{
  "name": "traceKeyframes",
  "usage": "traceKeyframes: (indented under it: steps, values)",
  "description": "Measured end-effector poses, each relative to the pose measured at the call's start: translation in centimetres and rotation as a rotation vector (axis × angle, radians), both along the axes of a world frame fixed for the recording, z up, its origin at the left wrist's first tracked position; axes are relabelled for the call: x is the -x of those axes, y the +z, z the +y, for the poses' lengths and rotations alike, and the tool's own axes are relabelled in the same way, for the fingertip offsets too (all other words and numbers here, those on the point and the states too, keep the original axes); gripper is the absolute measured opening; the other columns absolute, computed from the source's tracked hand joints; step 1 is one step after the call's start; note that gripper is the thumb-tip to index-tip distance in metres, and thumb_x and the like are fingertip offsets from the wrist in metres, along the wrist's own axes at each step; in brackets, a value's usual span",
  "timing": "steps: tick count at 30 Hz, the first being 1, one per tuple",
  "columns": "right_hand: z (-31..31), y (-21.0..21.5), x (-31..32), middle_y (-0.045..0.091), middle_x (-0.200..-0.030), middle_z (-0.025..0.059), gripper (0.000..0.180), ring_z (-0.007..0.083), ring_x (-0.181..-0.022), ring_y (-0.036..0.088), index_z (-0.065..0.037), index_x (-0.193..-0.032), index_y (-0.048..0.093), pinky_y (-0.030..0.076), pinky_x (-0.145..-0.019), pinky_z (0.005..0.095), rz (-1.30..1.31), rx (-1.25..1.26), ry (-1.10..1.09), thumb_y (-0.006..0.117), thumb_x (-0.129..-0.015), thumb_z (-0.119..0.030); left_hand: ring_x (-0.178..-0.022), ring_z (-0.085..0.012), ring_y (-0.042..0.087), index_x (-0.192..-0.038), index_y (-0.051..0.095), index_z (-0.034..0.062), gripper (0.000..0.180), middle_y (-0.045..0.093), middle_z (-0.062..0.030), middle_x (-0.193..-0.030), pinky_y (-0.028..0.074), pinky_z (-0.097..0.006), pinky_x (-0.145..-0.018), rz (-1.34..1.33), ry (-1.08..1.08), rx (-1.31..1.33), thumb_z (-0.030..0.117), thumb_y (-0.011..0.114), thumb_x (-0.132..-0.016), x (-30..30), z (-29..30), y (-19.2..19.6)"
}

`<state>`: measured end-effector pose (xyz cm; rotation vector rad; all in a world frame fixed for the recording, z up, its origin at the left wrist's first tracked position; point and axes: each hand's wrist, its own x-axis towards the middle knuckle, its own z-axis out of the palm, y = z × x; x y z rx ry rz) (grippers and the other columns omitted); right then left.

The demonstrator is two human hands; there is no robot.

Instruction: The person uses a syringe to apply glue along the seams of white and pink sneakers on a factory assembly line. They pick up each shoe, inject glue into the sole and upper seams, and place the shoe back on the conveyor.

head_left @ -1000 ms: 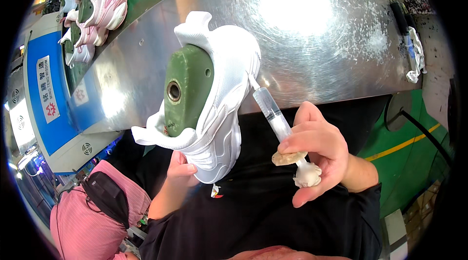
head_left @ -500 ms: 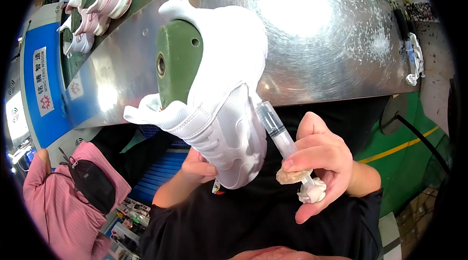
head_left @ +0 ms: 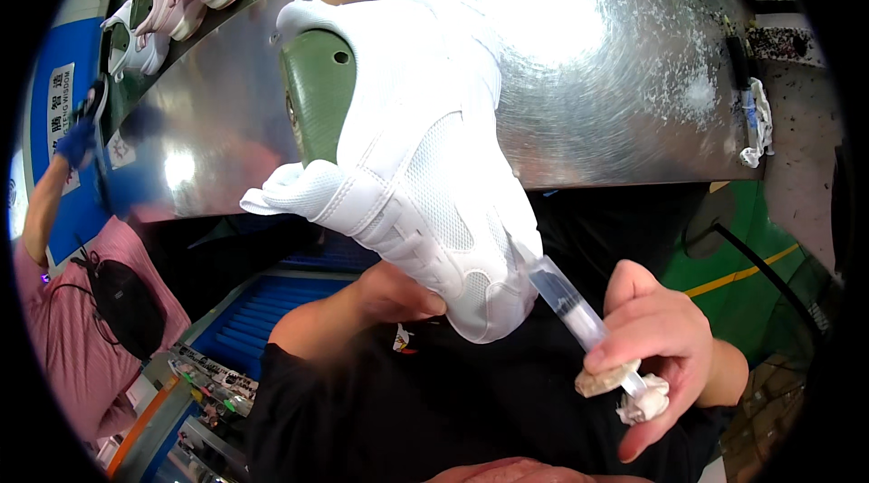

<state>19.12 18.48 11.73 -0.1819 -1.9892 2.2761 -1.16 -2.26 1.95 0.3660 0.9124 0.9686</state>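
A white sneaker (head_left: 425,143) is held up in front of me, its toe pointing down toward me, with a green shoe last (head_left: 319,89) inside its opening. My left hand (head_left: 394,291) is closed around the toe end from the left, its fingers partly hidden by the shoe. In my right hand (head_left: 659,338) is a clear plastic syringe (head_left: 563,297), gripped by its barrel near the tan-wrapped flange. White wrapping (head_left: 644,400) covers the plunger's end. The syringe's tip meets the edge where the sneaker's upper joins the sole, near the forefoot.
Behind the sneaker runs a shiny metal bench (head_left: 625,94) with white crumbs on its right part. Several pink and white shoes (head_left: 172,8) stand at the far left. A person in a pink striped top (head_left: 54,338) works at left, with a blue-gloved hand (head_left: 75,143).
The syringe and my right hand have moved down and right, the tip shifting along the sole edge toward the toe. The sneaker has turned slightly. A co-worker's blue-gloved hand has come into view.
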Motion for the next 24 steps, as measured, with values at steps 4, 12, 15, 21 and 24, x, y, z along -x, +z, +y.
traceKeyframes:
  steps: [4, 12, 15, 21, 24]
  values:
    - [0.0, 2.3, -1.9, 0.067, -0.081, 0.0008, 0.054, 0.0133, -0.058, 0.041, -0.007, -0.098, 0.067, 0.026, -0.058, 0.0271, -0.070, -0.018, 0.024, 0.079, -0.061, -0.045, -0.114, -0.0218, 0.051, -0.126, 0.047, 0.0012, 0.057, 0.055, -0.0092, -0.122, 0.039, -0.034, -0.097, 0.062, 0.038, -0.205, -0.006, 0.064, -0.072, -1.0, 0.3, -0.6]
    - [-0.9, 5.7, -5.4, 0.066, -0.078, 0.0031, 0.062, 0.0148, -0.067, 0.037, -0.010, -0.095, 0.067, 0.026, -0.057, 0.0280, -0.145, -0.124, -0.092, 0.084, -0.053, -0.052, -0.110, -0.0260, 0.056, -0.120, 0.054, 0.0012, 0.040, 0.058, -0.0138, -0.118, 0.046, -0.038, -0.095, -0.676, 0.209, -0.172, -0.008, 0.057, -0.082, -3.5, 5.6, -1.0]
    - [-1.3, 5.6, -6.9, 0.066, -0.080, 0.0052, 0.063, 0.0160, -0.069, 0.038, -0.010, -0.097, 0.067, 0.028, -0.057, 0.0283, -0.120, -0.214, -0.138, 0.084, -0.053, -0.052, -0.110, -0.0262, 0.056, -0.120, 0.053, -0.0008, 0.035, 0.057, -0.0142, -0.119, 0.045, -0.037, -0.096, -0.716, 0.194, -0.266, -0.001, 0.056, -0.085, -4.7, 7.8, -0.4]
    - [-2.0, 5.0, -6.9, 0.066, -0.078, 0.0006, 0.052, 0.0154, -0.057, 0.034, -0.005, -0.097, 0.067, 0.026, -0.055, 0.0279, -0.059, -0.409, -0.281, 0.077, -0.067, -0.046, -0.113, -0.0258, 0.054, -0.121, 0.053, 0.0007, 0.035, 0.058, -0.0133, -0.119, 0.043, -0.038, -0.099, -0.723, 0.140, -0.223, 0.001, 0.056, -0.086, -5.0, 10.3, -0.5]
    - [-2.5, 4.5, -6.5, 0.063, -0.075, 0.0001, 0.054, 0.0161, -0.057, 0.031, -0.005, -0.095, 0.066, 0.025, -0.054, 0.0286, -0.054, -0.494, -0.295, 0.078, -0.064, -0.048, -0.114, -0.0244, 0.053, -0.120, 0.054, 0.0040, 0.035, 0.058, -0.0109, -0.120, 0.043, -0.038, -0.100, -0.737, 0.185, -0.235, -0.002, 0.056, -0.086, -5.1, 11.1, -0.4]
